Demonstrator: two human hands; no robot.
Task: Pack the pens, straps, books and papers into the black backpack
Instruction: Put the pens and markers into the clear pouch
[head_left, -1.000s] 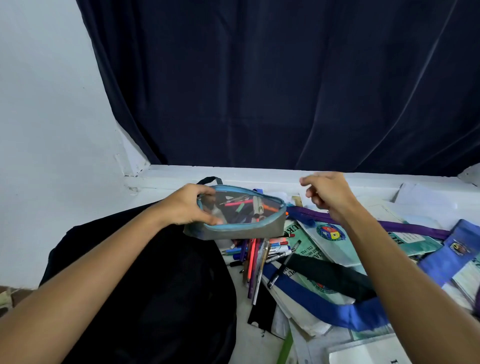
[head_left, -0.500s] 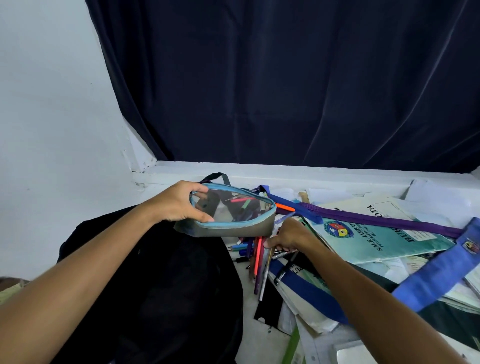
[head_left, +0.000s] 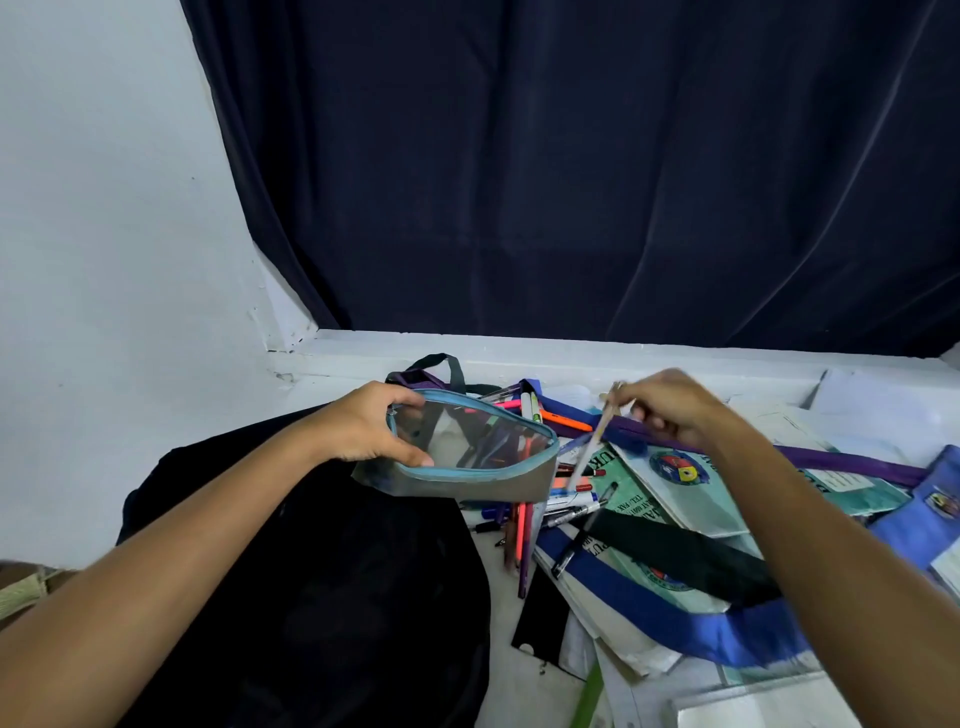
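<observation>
My left hand (head_left: 363, 428) grips the left end of a clear pencil pouch (head_left: 483, 457) with a blue zip rim, held open above the black backpack (head_left: 322, 587). Several pens lie inside the pouch. My right hand (head_left: 670, 410) pinches a pale pen (head_left: 589, 449) that hangs tip-down just right of the pouch. Under it a loose heap of pens (head_left: 540, 512) lies on the white surface. Green-covered books (head_left: 675, 483), a blue strap (head_left: 670, 608), a black strap (head_left: 680, 556) and a purple strap (head_left: 831, 460) are piled to the right.
A dark curtain (head_left: 571, 182) hangs behind a white ledge (head_left: 571, 353). The white wall (head_left: 104, 234) closes the left side. Papers (head_left: 883, 410) lie at the far right, and a black card (head_left: 543, 618) lies below the pens.
My right hand went down to the pen heap, picked up a pale pen and has lifted it up beside the pouch. My left hand has kept the pouch in place.
</observation>
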